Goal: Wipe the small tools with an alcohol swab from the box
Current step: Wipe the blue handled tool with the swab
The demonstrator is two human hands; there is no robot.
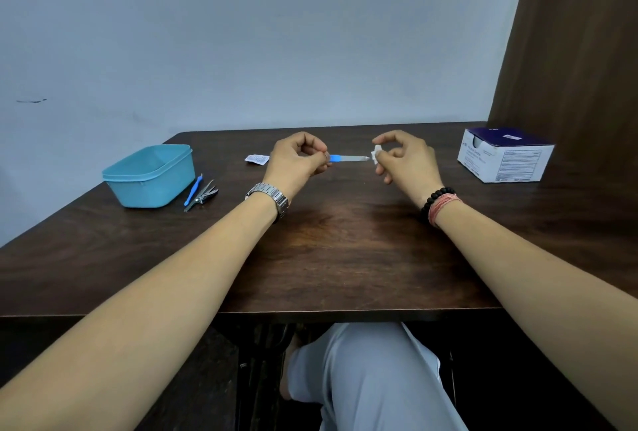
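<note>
My left hand point(297, 158) pinches the blue handle of a metal nail file point(348, 157), held level above the table's far middle. My right hand point(404, 158) grips a small white alcohol swab point(375, 156) folded around the file's tip. Left of my arms, a blue-handled tool point(193, 189) and a metal nail clipper point(203, 195) lie on the table beside a teal plastic tub point(148, 176). The white and purple swab box point(504, 156) stands at the far right. A torn swab wrapper point(256, 158) lies behind my left hand.
The dark wooden table point(328, 258) ends at the pale wall behind and a brown panel on the right. My knee in light trousers shows below the near table edge.
</note>
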